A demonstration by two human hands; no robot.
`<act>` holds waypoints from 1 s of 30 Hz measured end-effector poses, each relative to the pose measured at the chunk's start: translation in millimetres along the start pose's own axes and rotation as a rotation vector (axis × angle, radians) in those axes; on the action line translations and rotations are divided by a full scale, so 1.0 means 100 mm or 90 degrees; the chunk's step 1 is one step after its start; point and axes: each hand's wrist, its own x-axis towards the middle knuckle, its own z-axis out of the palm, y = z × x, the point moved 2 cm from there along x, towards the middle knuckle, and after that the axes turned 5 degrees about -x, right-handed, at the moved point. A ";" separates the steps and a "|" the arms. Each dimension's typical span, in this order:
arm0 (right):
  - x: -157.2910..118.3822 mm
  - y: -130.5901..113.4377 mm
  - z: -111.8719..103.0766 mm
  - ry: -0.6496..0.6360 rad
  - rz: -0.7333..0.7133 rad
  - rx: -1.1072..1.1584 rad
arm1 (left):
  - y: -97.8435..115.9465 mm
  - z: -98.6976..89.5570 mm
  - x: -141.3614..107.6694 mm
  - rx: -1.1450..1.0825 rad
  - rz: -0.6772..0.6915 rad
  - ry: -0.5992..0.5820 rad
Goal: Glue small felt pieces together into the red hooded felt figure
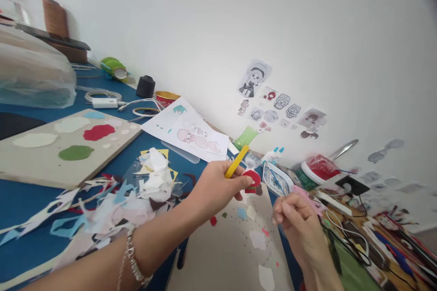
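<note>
In the head view, the left hand (216,189) has its fingers (241,182) clamped on a yellow craft stick (236,162) just beside a red paper cut-out (251,181), while the right hand (293,220) pinches its fingertips (277,213) together, any held thing too small to tell, above a cream board (221,259).

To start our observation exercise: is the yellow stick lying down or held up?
Held up: the yellow stick is gripped in the left hand.
</note>
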 end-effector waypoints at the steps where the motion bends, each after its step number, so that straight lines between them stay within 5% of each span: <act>1: -0.01 0.02 0.00 -0.005 -0.001 0.024 | 0.01 0.02 -0.01 -0.002 -0.010 -0.005; 11: -0.13 0.11 -0.04 -0.007 0.045 0.041 | -0.01 0.15 -0.08 0.028 -0.046 -0.024; 23: -0.19 0.02 0.08 0.015 -0.105 -0.188 | -0.05 0.14 -0.05 0.064 -0.027 -0.031; 30: -0.30 -0.06 0.21 0.138 -0.118 -0.245 | -0.06 0.18 -0.07 0.066 -0.056 -0.054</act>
